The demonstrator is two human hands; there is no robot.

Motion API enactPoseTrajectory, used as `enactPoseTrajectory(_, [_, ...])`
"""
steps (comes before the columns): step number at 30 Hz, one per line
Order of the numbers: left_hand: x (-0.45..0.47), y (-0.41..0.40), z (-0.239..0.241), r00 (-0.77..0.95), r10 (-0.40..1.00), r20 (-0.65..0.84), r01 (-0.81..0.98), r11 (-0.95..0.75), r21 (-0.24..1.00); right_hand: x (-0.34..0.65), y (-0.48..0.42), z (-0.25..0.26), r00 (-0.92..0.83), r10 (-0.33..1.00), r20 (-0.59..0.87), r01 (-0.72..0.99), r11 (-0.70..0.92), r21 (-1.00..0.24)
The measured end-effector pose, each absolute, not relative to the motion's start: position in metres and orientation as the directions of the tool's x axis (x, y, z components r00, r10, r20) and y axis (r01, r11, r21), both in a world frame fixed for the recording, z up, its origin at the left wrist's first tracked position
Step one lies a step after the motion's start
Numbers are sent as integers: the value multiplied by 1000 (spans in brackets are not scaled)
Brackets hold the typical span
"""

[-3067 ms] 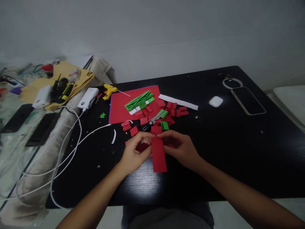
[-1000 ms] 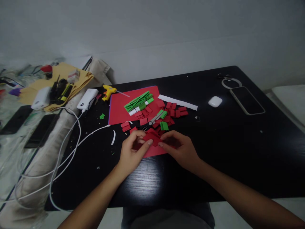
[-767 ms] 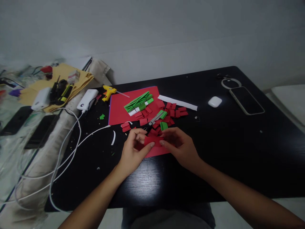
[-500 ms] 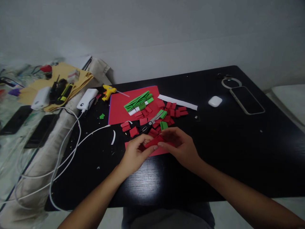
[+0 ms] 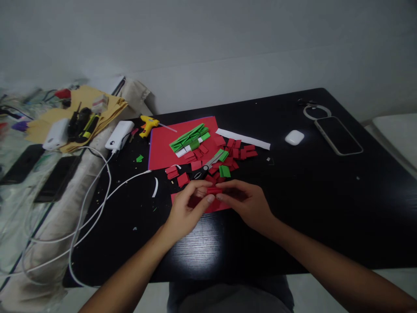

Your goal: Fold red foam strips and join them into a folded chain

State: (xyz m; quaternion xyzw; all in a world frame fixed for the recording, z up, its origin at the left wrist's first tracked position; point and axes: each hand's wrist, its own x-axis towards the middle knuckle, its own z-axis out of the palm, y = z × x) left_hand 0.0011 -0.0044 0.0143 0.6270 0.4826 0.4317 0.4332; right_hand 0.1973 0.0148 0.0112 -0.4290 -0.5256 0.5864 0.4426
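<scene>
Between the fingertips of both hands is a small folded piece of red paper [image 5: 214, 191], its folded edges facing me. My left hand [image 5: 189, 206] pinches its left end with thumb and fingers. At its right end, my right hand [image 5: 249, 202] does the same. Under the hands lies a flat red sheet [image 5: 221, 207], partly covered by them. Just beyond are several folded red paper pieces [image 5: 183, 179], a green folded piece [image 5: 224, 171] and scissors [image 5: 211, 162] with black handles lying among them.
A red sheet [image 5: 159, 150] bears folded green strips [image 5: 189, 137]. Beside it are a yellow glue gun [image 5: 149, 126], a white power bank [image 5: 120, 135] with a cable, and a white strip [image 5: 244, 138]. A white case [image 5: 294, 138] and a phone [image 5: 339, 135] lie to the right.
The red paper in my hands has gone from a wider, slanted shape to a small, level folded strip. My right fingers have lowered slightly, showing more of the green piece behind.
</scene>
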Motion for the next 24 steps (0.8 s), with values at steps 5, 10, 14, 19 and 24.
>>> enactPoseTrajectory(5, [3, -3, 16, 100, 983, 157, 244, -177, 954, 197, 15, 12, -239, 971, -4, -18, -9, -1000])
enactPoseTrajectory(10, [4, -1, 16, 49, 998, 47, 128, -53, 990, 198, 14, 16, -305, 952, 4, -100, -28, -995])
enactPoseTrajectory(14, [5, 0, 16, 70, 997, -36, 22, 34, 999, 199, 13, 16, -351, 935, 42, -147, -11, -989])
enactPoseTrajectory(19, [6, -1, 16, 82, 996, -35, 18, 34, 999, 197, 14, 11, -300, 954, 15, -96, -14, -995])
enactPoseTrajectory(24, [8, -1, 15, 88, 996, -10, 40, 6, 999, 198, 14, 7, -248, 968, -33, -35, -43, -998])
